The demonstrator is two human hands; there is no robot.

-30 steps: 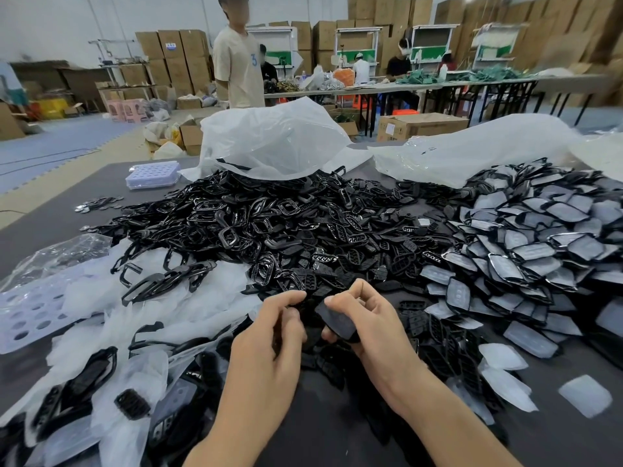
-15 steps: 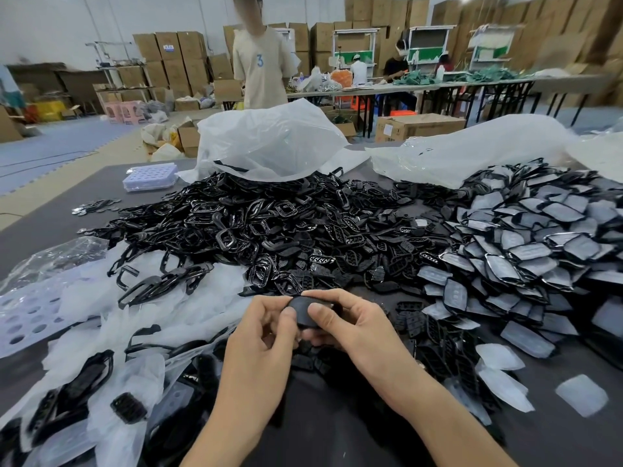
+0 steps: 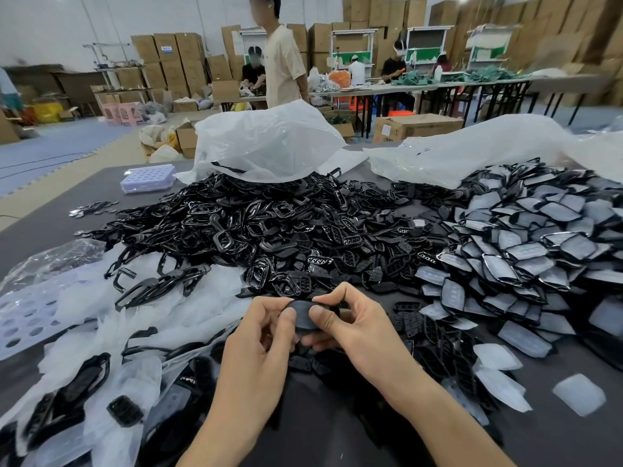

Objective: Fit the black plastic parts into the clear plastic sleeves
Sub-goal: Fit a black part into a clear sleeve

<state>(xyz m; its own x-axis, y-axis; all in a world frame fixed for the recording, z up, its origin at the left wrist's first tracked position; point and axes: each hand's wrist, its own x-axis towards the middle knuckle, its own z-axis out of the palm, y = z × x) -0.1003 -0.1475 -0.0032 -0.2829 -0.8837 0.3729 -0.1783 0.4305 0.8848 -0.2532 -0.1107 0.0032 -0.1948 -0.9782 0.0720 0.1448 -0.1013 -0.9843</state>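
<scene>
Place is packed with stuff. Brown cardboard boxes [image 3: 175,59] are stacked high along the back wall, and someone in a beige tee [image 3: 281,59] is standing just past the dark grey worktable [image 3: 37,230]. Two big crumpled white plastic bags [image 3: 266,143] lie at its far edge, with a lilac tray full of round holes [image 3: 148,178] off to the left. Further back there's a long row of tables [image 3: 438,87] with green stuff [image 3: 478,75] piled on, a person in black [image 3: 394,70] sitting there, pink stools [image 3: 121,114], and blue floor matting [image 3: 50,146].
</scene>
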